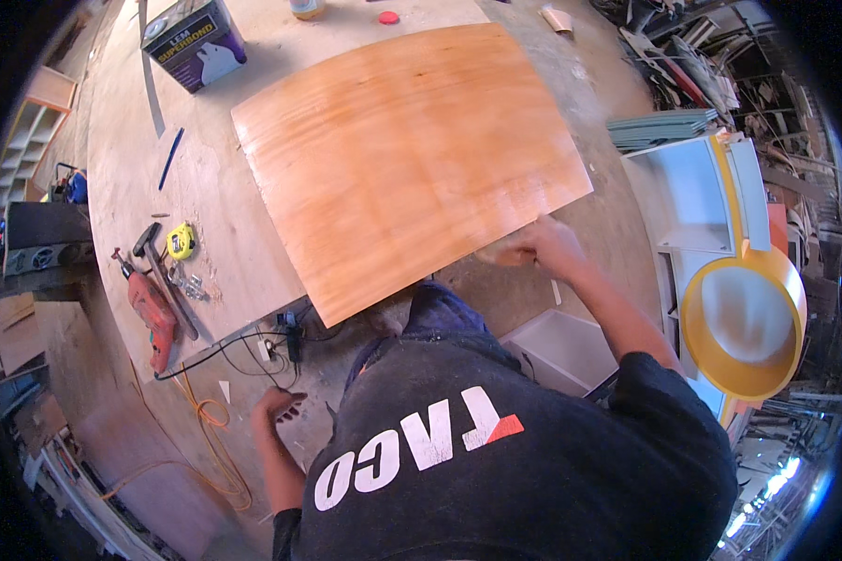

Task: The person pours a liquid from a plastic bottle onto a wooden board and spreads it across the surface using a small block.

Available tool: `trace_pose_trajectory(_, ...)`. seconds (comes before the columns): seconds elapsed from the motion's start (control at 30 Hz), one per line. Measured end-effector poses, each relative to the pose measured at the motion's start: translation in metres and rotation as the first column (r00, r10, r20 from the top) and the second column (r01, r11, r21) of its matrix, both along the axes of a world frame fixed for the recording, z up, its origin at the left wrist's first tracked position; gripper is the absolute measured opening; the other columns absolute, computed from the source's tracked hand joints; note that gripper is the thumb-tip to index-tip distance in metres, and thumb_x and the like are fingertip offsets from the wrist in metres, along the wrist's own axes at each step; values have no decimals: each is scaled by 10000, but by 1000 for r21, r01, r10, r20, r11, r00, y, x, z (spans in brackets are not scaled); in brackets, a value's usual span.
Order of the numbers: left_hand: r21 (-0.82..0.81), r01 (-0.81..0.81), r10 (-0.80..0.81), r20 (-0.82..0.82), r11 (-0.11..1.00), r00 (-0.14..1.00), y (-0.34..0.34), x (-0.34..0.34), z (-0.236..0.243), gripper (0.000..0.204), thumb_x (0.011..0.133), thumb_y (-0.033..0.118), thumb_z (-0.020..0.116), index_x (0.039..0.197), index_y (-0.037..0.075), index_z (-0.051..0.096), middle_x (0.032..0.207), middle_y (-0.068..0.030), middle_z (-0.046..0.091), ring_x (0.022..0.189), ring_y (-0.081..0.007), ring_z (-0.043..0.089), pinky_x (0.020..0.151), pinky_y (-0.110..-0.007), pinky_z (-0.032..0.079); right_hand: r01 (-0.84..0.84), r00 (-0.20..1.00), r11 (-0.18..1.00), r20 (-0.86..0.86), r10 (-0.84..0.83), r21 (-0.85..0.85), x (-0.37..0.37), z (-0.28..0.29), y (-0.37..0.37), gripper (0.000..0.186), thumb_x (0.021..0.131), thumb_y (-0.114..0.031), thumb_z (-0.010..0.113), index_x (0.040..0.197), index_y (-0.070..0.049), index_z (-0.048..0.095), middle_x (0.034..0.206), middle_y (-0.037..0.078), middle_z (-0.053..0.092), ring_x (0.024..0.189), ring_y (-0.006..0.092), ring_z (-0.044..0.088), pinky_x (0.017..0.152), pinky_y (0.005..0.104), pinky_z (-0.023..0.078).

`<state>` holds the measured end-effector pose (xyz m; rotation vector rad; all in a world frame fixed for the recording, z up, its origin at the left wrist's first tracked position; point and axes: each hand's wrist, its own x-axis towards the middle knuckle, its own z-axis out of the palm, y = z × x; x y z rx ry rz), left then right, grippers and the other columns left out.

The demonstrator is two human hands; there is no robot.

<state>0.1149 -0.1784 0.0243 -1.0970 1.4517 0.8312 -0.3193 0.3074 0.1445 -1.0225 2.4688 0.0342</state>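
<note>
A thin, orange-brown wooden panel [412, 159] lies tilted across the worktable [225, 252], its near edge reaching past the table's edge. A wet-looking sheen shows near its right corner. Just below that near edge is my right hand [538, 245], fingers closed and smeared by motion. Something blurred and brownish seems to be at the fingertips, but I cannot make out what. My left hand [279, 404] hangs low beside the table, fingers apart and holding nothing, close to black cables [285, 351].
On the table's left are a red power drill [150, 313], a hammer [164, 280], a yellow tape measure [181, 241] and a blue pen [170, 159]. A dark tin [192, 47] and red lid [388, 18] sit farther back. White cabinet [683, 206] and yellow-rimmed round piece [795, 323] stand right.
</note>
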Motion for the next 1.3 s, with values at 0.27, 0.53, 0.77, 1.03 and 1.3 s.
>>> trace_pose_trajectory(0.27,58,150,-72,-670,987,738,-33,-146,166,296,923,309,751,844,24,767,692,-13,677,621,-105,603,592,-281,490,606,730,460,223,-646,-649,15,-22,51,269,880,-58,712,1147,-48,743,961,60,755,783,196,665,713,339,518)
trace_pose_trajectory(0.53,-19,-194,-27,-999,981,-39,-22,-470,190,435,910,174,780,1273,-33,661,971,-51,689,855,-109,605,780,-274,516,823,337,-171,710,-618,-541,-61,7,56,268,907,-121,770,1151,-25,713,821,-30,626,636,49,503,541,249,379)
trace_pose_trajectory(0.77,-212,-731,-346,-938,649,-34,-105,-735,143,1296,637,403,1000,1570,-103,255,1486,-281,476,1350,-353,524,1096,-422,468,804,289,-141,587,-756,-578,-98,-53,168,436,877,-77,774,1276,52,654,1154,115,696,991,186,651,839,342,510)
trace_pose_trajectory(1.03,16,-790,-144,-981,613,-132,-126,-842,121,854,709,180,952,1374,-4,449,1289,-174,609,1162,-307,641,995,-418,537,735,122,-318,578,-807,-599,-79,-48,196,364,921,-35,776,1252,26,637,1093,92,634,958,171,595,818,318,521)
trace_pose_trajectory(1.3,207,-608,-66,-916,766,-395,-100,-826,134,560,822,68,859,1292,-13,565,1197,-118,680,1082,-237,679,943,-362,548,606,129,-493,688,-714,-625,-73,-124,229,484,882,-62,772,1334,30,625,1130,100,714,871,171,671,725,314,541)
